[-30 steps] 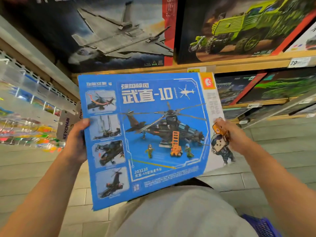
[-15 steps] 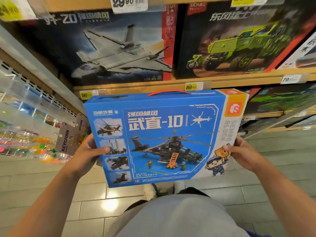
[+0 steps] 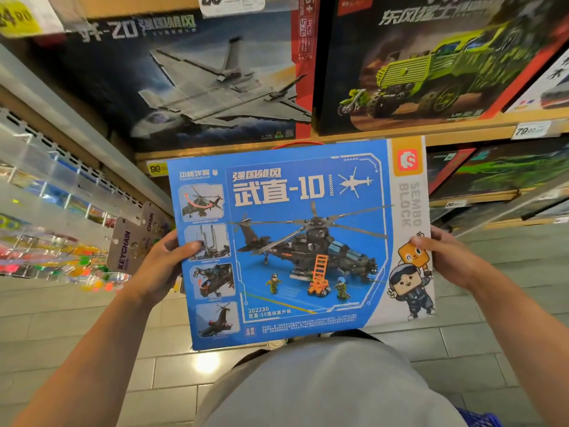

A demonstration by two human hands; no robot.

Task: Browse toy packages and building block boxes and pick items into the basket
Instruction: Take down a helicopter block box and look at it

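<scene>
Item: blue helicopter block box [image 3: 295, 238], centre of frame, face toward the camera, held upright between both hands.
Left hand [image 3: 161, 266]: grips the box's left edge, thumb over the front.
Right hand [image 3: 446, 257]: grips the right edge, thumb on the front.
Basket [image 3: 480, 419]: blue corner, lower right.
Shelf [image 3: 462, 131]: above, jet box [image 3: 200, 78] and green truck box [image 3: 431, 63].

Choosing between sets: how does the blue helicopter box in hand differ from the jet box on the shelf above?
The helicopter box is bright blue, gripped at its sides by the left hand and right hand. The jet box is dark, with a red side strip, and stands on the shelf. One pictures a helicopter, the other a grey jet. Both show printed Chinese titles.
</scene>
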